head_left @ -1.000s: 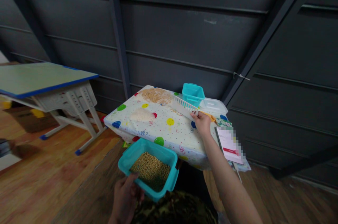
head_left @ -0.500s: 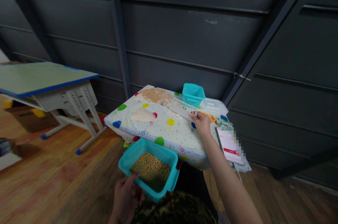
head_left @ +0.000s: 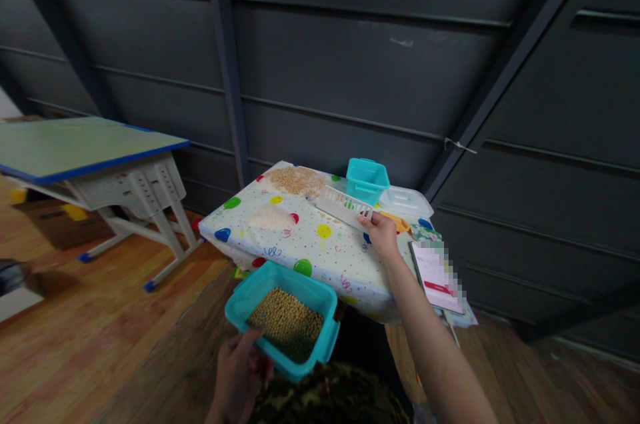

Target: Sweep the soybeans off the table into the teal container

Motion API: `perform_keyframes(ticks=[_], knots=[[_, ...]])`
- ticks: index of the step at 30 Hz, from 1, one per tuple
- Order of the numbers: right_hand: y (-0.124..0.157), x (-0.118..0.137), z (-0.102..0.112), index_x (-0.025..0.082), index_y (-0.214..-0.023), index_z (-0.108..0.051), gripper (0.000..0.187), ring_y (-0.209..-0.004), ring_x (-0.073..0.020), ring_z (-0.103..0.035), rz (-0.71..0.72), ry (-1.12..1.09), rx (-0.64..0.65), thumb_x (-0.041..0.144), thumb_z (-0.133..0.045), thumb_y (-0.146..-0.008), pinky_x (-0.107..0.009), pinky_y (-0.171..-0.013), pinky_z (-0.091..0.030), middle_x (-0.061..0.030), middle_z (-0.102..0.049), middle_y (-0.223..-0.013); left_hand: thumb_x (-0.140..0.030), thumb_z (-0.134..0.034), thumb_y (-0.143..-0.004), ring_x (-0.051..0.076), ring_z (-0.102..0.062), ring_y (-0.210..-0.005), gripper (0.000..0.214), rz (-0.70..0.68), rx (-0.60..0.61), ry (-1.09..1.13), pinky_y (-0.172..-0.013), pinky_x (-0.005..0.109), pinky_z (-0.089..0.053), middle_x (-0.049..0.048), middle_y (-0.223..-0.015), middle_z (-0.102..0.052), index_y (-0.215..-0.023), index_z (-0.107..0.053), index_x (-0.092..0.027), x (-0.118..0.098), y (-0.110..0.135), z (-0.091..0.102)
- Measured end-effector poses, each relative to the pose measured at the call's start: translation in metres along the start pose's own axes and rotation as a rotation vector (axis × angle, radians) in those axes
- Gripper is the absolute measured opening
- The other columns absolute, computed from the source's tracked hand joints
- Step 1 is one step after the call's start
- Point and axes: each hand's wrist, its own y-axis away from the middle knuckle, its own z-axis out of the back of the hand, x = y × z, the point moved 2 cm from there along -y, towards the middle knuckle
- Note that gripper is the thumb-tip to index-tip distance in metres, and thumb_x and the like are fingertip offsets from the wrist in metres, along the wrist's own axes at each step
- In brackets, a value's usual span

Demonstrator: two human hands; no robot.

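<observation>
My left hand [head_left: 243, 361] grips the near rim of a turquoise plastic tub [head_left: 327, 294], thumb over the edge. Round yellowish beans [head_left: 287, 317], probably soybeans, cover the tub's bottom. Over the table, my right hand [head_left: 379, 231] is closed on the right end of a long white slotted plastic basket [head_left: 343, 209], held tilted. A few loose beans [head_left: 329, 217] lie by its lower edge. Beyond its left end spreads a pile of beans [head_left: 295, 181] on the tablecloth. Nearer me is a mound of white grains or powder [head_left: 271, 217].
A second turquoise tub [head_left: 367, 177] and a clear lid [head_left: 407, 201] stand at the back right, by an orange cloth [head_left: 397, 222]. A tablet-like screen [head_left: 437, 277] lies at the table's right edge. A green-topped desk [head_left: 90, 144] is left; a dark panelled wall rises behind.
The white basket has turned a little in my right hand, so its slotted side shows more and loose beans appear by its lower edge. My left hand and the tub stay put.
</observation>
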Motion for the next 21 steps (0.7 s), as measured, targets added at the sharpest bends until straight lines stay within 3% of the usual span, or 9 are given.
perform_keyframes(ticks=[7,21], knots=[[-0.0014,0.0003,-0.0014,0.021,-0.066,-0.064,0.041,-0.066,-0.0195,-0.051,-0.004,0.019,-0.034,0.06,-0.065,-0.08,-0.032,-0.066,-0.038,-0.0008,-0.059,-0.063,-0.046,-0.09,-0.058,0.013,-0.044,-0.028,0.047,0.007,0.019,-0.006,-0.031,0.026,-0.034,-0.0064,-0.036,-0.043,-0.043,-0.051,-0.024,-0.0067,0.0067,-0.0039],[-0.0037,-0.0028,-0.0063,0.025,-0.06,-0.053,0.045,-0.063,-0.019,-0.048,0.023,0.077,-0.026,0.064,-0.064,-0.079,-0.032,-0.065,-0.037,0.0012,-0.051,-0.057,-0.051,-0.092,-0.059,0.013,-0.045,-0.029,0.055,-0.004,0.042,-0.006,-0.033,0.026,-0.034,-0.0065,-0.035,-0.042,-0.04,-0.046,-0.025,-0.0075,0.0082,-0.0037]])
